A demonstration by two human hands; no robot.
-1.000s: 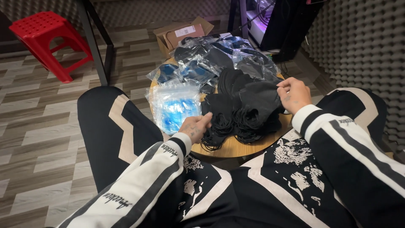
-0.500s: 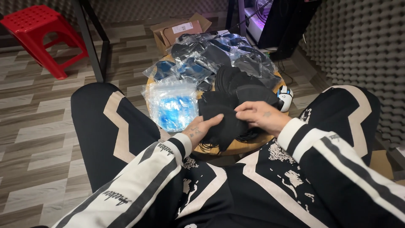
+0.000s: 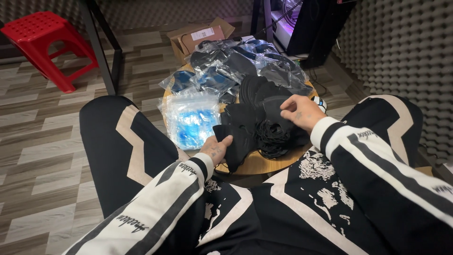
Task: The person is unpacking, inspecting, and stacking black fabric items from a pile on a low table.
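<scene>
Seated person, small round wooden table (image 3: 264, 165) between the knees. A heap of black face masks (image 3: 262, 118) sits at the table's centre.

Left hand (image 3: 214, 147) closed on one black mask (image 3: 236, 141) at the heap's 7 o'clock edge, thumb on top, fingers under. Right hand (image 3: 302, 111) at 3 o'clock, fingertips pinched narrow on the heap's top layer.

Step, as I judge it: separating a single mask from the pile. Next move calls for freeing tangled ear loops without dragging neighbours along.

Held mask's long axis seems to run 7 to 1 o'clock, free end toward 7. Clear bag of blue items (image 3: 191, 120) lies at 9 o'clock, bagged masks (image 3: 245, 66) at 12.
</scene>
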